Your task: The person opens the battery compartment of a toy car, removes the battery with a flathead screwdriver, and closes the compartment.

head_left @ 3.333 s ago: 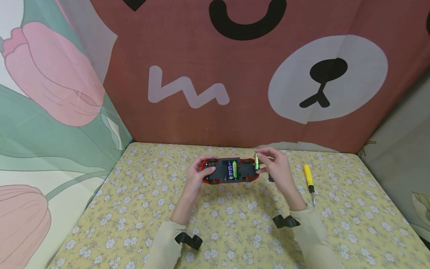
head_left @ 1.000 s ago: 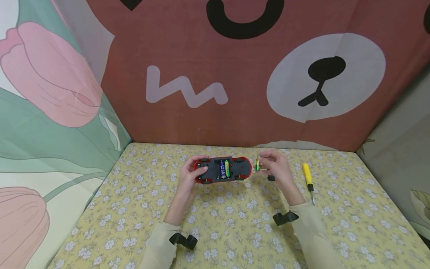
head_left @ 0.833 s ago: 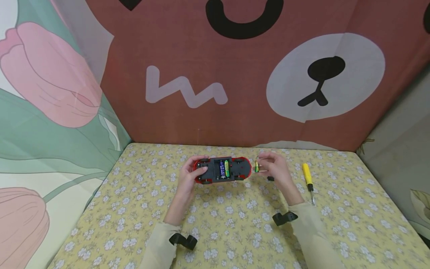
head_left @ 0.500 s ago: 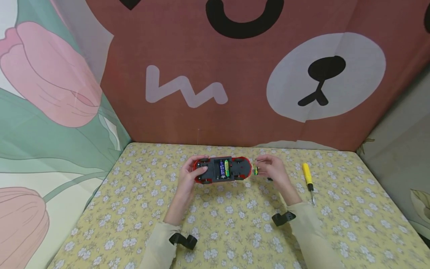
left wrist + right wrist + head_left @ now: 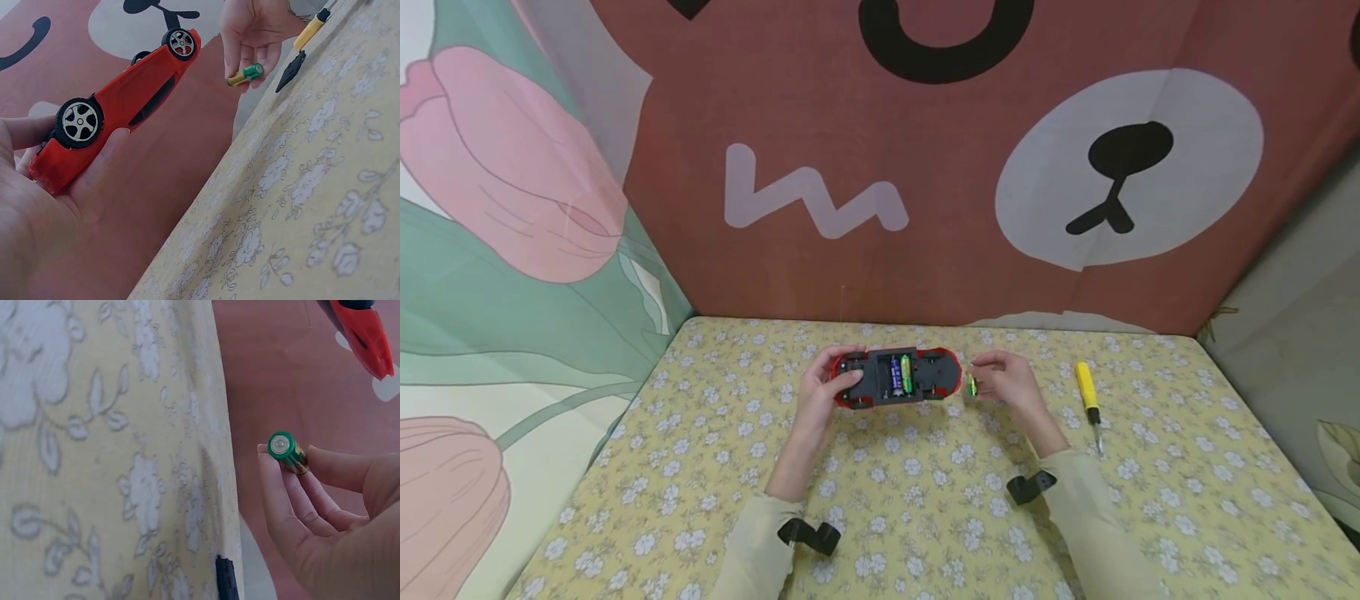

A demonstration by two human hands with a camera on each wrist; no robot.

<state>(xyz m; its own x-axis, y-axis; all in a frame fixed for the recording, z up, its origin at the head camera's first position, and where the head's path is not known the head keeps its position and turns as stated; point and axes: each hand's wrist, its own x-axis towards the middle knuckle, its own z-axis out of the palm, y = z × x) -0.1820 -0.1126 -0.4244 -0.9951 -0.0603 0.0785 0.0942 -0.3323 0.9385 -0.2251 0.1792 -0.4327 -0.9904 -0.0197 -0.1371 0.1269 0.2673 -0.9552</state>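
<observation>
The left hand (image 5: 820, 388) grips an upturned red-and-black plastic toy car (image 5: 942, 377); its bay (image 5: 884, 371) holds purple and green cylindrical batteries (image 5: 907, 375). The right hand (image 5: 1009, 382), now lower, keeps a green-and-gold cylindrical battery (image 5: 972, 385) pinched outside the bay, largely masking a black plastic piece (image 5: 290, 72) from the head view. Farther right: yellow-handled screwdriver (image 5: 1087, 397).

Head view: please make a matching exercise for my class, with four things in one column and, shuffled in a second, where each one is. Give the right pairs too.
Column one
1. toy car
2. loose battery
3. yellow-handled screwdriver
4. blue battery

Column two
A. lying on the flowered table
B. inside the open compartment
C. gripped by the left hand
D. held in the right hand

Right pairs: 1-C, 2-D, 3-A, 4-B
</observation>
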